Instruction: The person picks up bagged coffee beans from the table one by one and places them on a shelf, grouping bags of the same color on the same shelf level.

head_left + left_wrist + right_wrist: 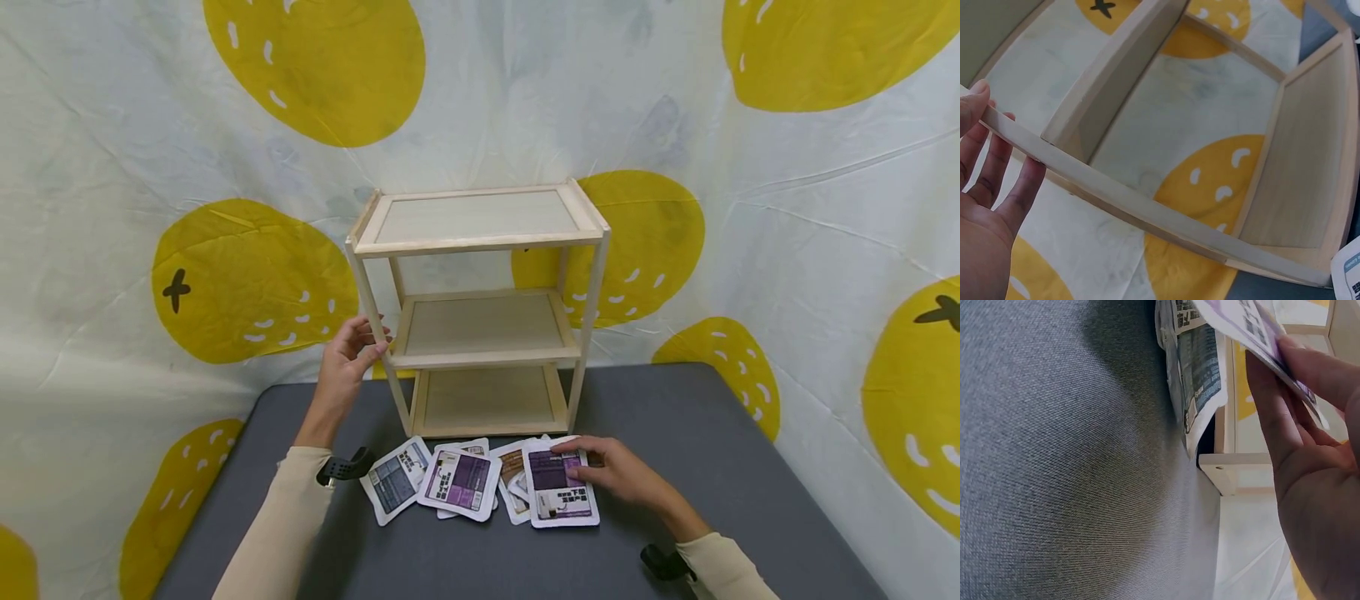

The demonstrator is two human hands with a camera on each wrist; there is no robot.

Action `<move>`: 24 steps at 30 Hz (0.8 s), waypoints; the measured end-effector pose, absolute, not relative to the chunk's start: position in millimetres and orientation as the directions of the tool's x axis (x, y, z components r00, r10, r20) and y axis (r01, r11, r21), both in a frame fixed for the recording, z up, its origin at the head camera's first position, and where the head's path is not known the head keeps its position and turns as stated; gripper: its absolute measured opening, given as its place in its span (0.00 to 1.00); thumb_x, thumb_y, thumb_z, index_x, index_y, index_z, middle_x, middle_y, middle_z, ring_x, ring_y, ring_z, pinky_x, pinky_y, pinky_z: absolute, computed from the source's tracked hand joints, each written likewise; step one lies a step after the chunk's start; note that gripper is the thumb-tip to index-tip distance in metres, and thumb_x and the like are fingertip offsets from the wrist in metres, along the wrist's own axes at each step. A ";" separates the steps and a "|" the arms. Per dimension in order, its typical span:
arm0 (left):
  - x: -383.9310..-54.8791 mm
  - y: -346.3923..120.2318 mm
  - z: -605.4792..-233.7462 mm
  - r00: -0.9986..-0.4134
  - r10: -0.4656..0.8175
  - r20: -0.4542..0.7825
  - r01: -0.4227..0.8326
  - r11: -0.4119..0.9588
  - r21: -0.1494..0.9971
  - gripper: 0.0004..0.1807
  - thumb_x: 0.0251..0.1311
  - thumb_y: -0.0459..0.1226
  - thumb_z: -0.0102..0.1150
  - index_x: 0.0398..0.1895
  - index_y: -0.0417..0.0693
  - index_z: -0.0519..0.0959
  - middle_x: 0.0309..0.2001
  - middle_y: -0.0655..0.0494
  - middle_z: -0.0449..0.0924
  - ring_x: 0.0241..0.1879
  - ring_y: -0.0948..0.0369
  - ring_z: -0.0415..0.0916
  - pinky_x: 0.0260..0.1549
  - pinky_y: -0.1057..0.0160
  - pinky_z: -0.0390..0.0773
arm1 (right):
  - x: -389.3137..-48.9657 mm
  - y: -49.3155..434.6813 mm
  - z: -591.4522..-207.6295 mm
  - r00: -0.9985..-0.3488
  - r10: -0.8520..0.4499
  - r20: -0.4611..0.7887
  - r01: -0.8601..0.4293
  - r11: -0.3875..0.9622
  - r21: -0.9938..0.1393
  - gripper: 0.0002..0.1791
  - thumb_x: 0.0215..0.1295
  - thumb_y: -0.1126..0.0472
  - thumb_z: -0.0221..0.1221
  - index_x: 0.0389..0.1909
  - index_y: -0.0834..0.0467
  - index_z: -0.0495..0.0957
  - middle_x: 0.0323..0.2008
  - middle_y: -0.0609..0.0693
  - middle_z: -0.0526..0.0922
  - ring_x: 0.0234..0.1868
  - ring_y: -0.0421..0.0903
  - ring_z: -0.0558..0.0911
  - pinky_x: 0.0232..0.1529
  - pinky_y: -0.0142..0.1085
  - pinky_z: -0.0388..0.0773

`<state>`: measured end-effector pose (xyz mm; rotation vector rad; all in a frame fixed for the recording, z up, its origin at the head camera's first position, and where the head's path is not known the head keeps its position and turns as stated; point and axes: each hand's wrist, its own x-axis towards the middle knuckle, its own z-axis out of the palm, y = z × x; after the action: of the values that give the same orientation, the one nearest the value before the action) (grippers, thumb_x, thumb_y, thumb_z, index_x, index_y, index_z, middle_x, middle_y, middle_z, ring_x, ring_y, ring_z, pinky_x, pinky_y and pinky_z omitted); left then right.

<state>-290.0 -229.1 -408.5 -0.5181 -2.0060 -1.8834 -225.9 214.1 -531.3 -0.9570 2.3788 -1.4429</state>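
A three-tier pale wooden shelf [476,218] stands in the middle of the table. My left hand [347,367] grips its left front post [1110,185], thumb on one side and fingers on the other, as the left wrist view shows. In front of the shelf lie several flat printed packets. My right hand [626,475] pinches a purple-and-white packet [551,507] by its right edge; the right wrist view shows it lifted at a tilt. Beneath it are a brown packet [513,461] and others, partly hidden. Left of these lie another purple packet [459,482] and a blue-grey packet [393,483].
The table [465,558] has a dark grey cloth-like top. Behind it hangs a white sheet [480,92] printed with large yellow fruits. Black bands circle both wrists, the left band [345,467] close to the blue-grey packet.
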 end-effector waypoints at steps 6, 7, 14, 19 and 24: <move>-291.1 -229.7 -407.4 -0.874 0.057 0.482 0.485 0.038 0.874 0.20 0.67 0.28 0.61 0.62 0.40 0.73 0.52 0.35 0.76 0.50 0.55 0.78 0.48 0.67 0.82 | -226.9 215.5 -530.7 -0.773 -0.621 0.127 -0.372 0.283 -0.884 0.16 0.72 0.63 0.60 0.58 0.63 0.80 0.50 0.62 0.84 0.37 0.38 0.83 0.37 0.33 0.82; -291.2 -229.8 -406.9 -0.875 0.061 0.481 0.483 0.029 0.875 0.20 0.68 0.28 0.61 0.61 0.41 0.73 0.52 0.38 0.77 0.50 0.55 0.78 0.48 0.66 0.82 | -227.0 215.5 -530.0 -0.774 -0.621 0.127 -0.372 0.282 -0.884 0.16 0.72 0.64 0.60 0.58 0.63 0.80 0.51 0.62 0.84 0.37 0.39 0.83 0.37 0.34 0.83; -292.2 -230.6 -406.1 -0.870 0.074 0.488 0.487 -0.031 0.873 0.18 0.68 0.28 0.61 0.59 0.42 0.73 0.50 0.48 0.78 0.50 0.55 0.78 0.48 0.65 0.83 | -225.7 215.0 -518.6 -0.797 -0.601 0.064 -0.273 0.263 -0.925 0.18 0.73 0.67 0.59 0.60 0.68 0.76 0.53 0.70 0.80 0.39 0.49 0.88 0.37 0.39 0.86; -292.9 -231.7 -407.6 -0.869 0.074 0.489 0.487 -0.044 0.872 0.20 0.68 0.27 0.60 0.61 0.33 0.70 0.48 0.52 0.79 0.50 0.55 0.78 0.46 0.64 0.84 | -227.0 219.0 -513.2 -0.800 -0.600 0.016 -0.177 0.210 -0.962 0.21 0.70 0.70 0.60 0.62 0.70 0.74 0.53 0.73 0.78 0.41 0.51 0.88 0.37 0.41 0.86; -292.1 -232.5 -408.3 -0.871 0.079 0.485 0.484 -0.029 0.874 0.19 0.68 0.27 0.60 0.60 0.38 0.72 0.49 0.42 0.77 0.49 0.54 0.78 0.47 0.64 0.84 | -228.4 220.4 -506.2 -0.793 -0.609 0.034 -0.175 0.174 -0.969 0.20 0.69 0.69 0.61 0.60 0.70 0.75 0.53 0.71 0.77 0.42 0.50 0.88 0.40 0.41 0.86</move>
<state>-292.1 -232.5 -408.3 -0.5950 -1.9595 -1.9755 -228.4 220.4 -506.2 -0.7429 2.0958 -1.6512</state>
